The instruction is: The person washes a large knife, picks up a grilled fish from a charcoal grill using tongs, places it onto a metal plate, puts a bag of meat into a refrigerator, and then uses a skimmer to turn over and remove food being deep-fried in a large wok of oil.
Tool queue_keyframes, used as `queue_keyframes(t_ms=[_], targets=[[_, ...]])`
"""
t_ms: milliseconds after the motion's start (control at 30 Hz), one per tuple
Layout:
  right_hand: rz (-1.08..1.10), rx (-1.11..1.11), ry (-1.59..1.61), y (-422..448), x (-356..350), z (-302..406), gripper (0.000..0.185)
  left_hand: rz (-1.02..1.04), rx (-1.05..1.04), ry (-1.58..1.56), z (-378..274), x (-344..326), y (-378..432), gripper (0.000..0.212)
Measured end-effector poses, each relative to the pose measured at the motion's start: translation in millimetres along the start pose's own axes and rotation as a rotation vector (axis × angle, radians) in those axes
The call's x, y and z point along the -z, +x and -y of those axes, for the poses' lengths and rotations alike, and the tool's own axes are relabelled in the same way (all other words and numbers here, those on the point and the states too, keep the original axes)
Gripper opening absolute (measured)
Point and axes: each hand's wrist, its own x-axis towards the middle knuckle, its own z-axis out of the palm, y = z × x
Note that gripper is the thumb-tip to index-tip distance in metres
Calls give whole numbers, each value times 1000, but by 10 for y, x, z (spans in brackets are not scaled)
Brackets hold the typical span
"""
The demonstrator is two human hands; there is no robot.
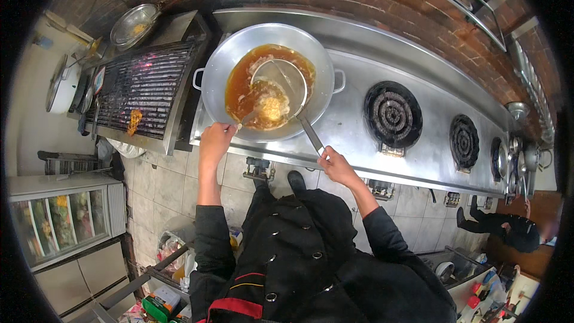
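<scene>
A wide aluminium pan [215,54] with two side handles stands on the steel stove, holding brown bubbling liquid [237,85] that looks like hot oil. My right hand [336,165] grips the long handle of a round mesh skimmer [291,78], whose hoop lies partly in the liquid. Over the pan's near rim, my left hand [216,141] pinches a thin metal utensil [250,116]; its exact kind is unclear. The tip of this utensil is close to a golden piece of food [271,108], which sits at the near side of the skimmer amid foam.
To the left, a charcoal grill [152,85] with glowing coals carries an orange-brown piece of food [134,122]. Behind it rests a mesh strainer [134,26]. Burners [393,114] line the stove rightward. Another person [506,231] stands at the far right. A glass-fronted fridge [67,220] is at left.
</scene>
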Motion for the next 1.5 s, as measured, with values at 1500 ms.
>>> queue_keyframes(t_ms=[1500], targets=[[234,-55,215,46,6,67,26,90,-78,318,-400,240,160,29]])
